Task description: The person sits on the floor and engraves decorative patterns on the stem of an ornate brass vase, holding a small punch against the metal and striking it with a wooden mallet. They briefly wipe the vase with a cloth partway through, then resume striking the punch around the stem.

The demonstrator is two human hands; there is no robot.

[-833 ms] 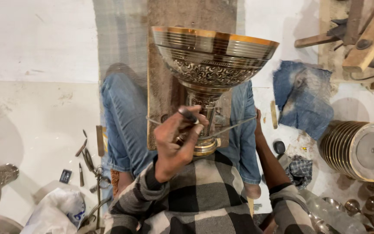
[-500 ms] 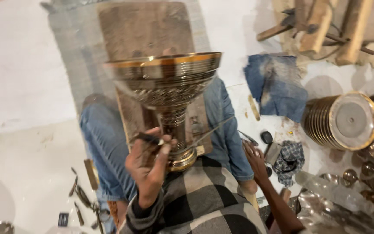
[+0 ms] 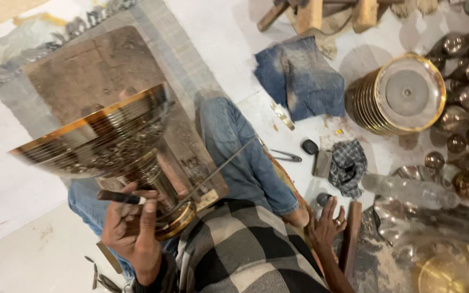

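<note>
Gripping goblet [image 3: 104, 138] stem, bowl interior unseen.

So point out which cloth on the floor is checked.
The small checked cloth, crumpled beside the dark pebble-shaped thing, closer to the right hand. The other, the blue denim rag, is plain, larger and farther away.
</note>
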